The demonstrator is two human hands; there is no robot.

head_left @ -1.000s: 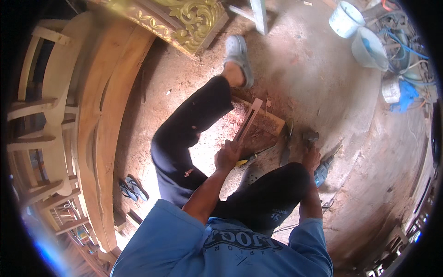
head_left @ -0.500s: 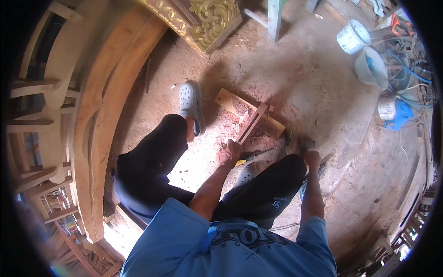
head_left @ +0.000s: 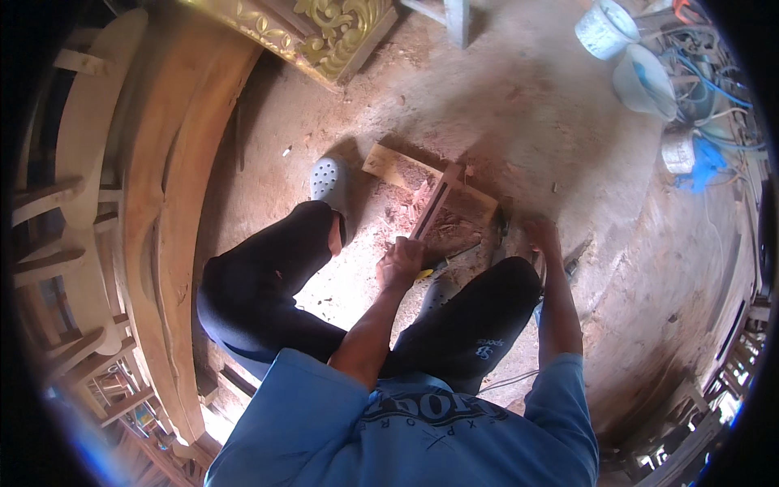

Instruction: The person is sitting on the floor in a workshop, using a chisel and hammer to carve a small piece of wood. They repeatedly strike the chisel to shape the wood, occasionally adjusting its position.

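A dusty floor (head_left: 617, 260) is seen across the centre and right of the frame. Long wooden planks (head_left: 195, 122) are ranged down the left side. A gilded carved panel (head_left: 345, 31) is seen at upper left of centre. A flat board (head_left: 391, 167), strewn with reddish shavings, is laid on the floor at centre. Two pale buckets (head_left: 643, 84) are placed at upper right. A slotted wooden strip (head_left: 441, 195) is held at a slant over the board; contact with it cannot be confirmed. Its lower end is grasped by the fingers of the left hand (head_left: 401, 262). The right hand (head_left: 541, 237) is lowered right of centre; its fingers are blurred, and whether anything is gripped cannot be told. A yellow handle (head_left: 423, 275) is noted just beside the left hand.
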